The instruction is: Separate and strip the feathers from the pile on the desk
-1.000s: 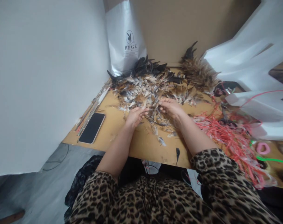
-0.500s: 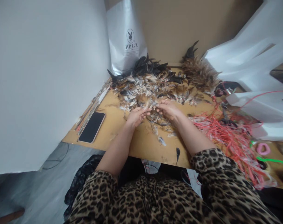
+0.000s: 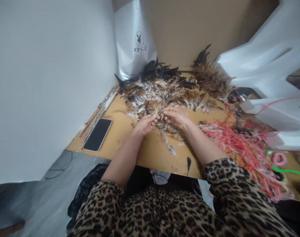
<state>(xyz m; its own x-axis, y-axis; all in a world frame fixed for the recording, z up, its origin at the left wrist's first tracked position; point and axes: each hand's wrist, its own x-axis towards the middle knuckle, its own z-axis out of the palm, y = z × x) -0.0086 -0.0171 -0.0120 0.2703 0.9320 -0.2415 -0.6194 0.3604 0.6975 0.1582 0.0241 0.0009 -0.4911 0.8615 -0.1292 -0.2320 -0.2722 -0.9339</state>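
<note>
My left hand [image 3: 147, 123] and my right hand [image 3: 175, 117] are close together over the near edge of a loose heap of feathers [image 3: 159, 90]. The heap mixes brown, white and black feathers. Between my fingertips is a small brownish feather [image 3: 159, 110]; thumb and fingers of my left hand pinch it. The fingers of my right hand are pinched at its other side. Stray feather bits [image 3: 171, 149] lie on the table below my hands.
A phone [image 3: 97, 135] lies on the table [image 3: 120, 131] at the left. Pink-red strings [image 3: 238, 144] are tangled at the right, near white bags [image 3: 263, 59]. A white printed bag [image 3: 135, 42] stands behind the heap, and a brown feather bunch [image 3: 211, 77] leans at the back right.
My hands have shifted slightly, the right fingertips drawing a little to the left. Both stay pinched over the heap, and the things around them look the same.
</note>
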